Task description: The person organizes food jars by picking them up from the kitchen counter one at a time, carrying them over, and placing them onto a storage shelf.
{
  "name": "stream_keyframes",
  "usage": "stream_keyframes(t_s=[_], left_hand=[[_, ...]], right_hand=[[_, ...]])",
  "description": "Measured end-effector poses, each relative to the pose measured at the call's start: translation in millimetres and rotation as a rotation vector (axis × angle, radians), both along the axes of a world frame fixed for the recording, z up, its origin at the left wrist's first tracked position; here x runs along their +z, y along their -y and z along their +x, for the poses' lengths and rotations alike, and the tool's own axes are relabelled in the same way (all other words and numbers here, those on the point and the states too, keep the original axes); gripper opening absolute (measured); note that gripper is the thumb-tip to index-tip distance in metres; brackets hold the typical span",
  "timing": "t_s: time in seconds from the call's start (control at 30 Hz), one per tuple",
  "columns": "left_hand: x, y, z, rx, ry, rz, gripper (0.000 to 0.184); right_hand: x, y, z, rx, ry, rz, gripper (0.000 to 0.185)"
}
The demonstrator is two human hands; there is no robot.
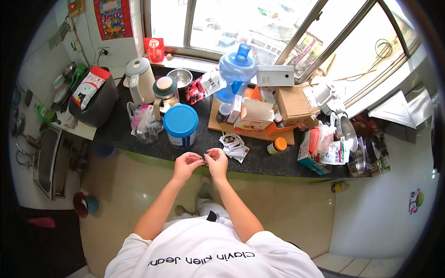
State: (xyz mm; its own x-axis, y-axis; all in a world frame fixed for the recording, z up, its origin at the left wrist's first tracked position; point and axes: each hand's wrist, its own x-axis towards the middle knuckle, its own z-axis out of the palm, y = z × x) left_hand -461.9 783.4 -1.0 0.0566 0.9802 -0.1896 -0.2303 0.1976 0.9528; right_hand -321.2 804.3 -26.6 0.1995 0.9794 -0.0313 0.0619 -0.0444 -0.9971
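Note:
My left hand [188, 166] and my right hand [216, 163] are close together at the front edge of the dark counter [259, 162]. The fingers of both hands are curled, with fingertips pinched near each other around something too small to make out. Just behind my left hand stands a tub with a blue lid [181, 121]. Beyond my right hand lies a pile of small printed packets [235, 147]. A jar with an orange lid [279, 144] is further right.
A wooden board [216, 121] bears open boxes and jars. Behind are a blue water bottle [237, 69], a kettle [140, 81] and a glass pot [165, 92]. A plastic bag [147, 126] lies left; boxes and pans crowd the right. A sink [47, 160] is far left.

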Motion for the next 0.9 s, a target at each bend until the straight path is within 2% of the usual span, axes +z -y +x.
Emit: stream_keyframes(t_s=[0.17, 0.3, 0.33, 0.47, 0.6, 0.67, 0.9], left_hand=[[6, -54, 15, -0.037, -0.010, 0.040, 0.017], [0, -99, 38, 0.014, -0.094, 0.093, 0.018], [-3, -110, 43, -0.008, -0.149, 0.074, 0.021], [-21, -138, 67, 0.007, -0.210, 0.028, 0.028], [-46, -166, 87, 0.030, -0.200, -0.021, 0.040], [-54, -177, 92, 0.031, -0.224, -0.022, 0.048], [-72, -218, 100, 0.077, -0.298, 0.026, 0.054]], right_hand=[[19, -61, 19, -0.006, -0.263, -0.036, 0.012], [18, -100, 45, 0.000, -0.295, -0.131, 0.027], [13, -109, 53, 0.036, -0.306, -0.193, 0.047], [4, -130, 75, 0.157, -0.312, -0.289, 0.070], [-3, -146, 90, 0.203, -0.366, -0.371, 0.082], [-7, -153, 93, 0.215, -0.393, -0.412, 0.083], [-11, -174, 95, 0.288, -0.409, -0.501, 0.085]])
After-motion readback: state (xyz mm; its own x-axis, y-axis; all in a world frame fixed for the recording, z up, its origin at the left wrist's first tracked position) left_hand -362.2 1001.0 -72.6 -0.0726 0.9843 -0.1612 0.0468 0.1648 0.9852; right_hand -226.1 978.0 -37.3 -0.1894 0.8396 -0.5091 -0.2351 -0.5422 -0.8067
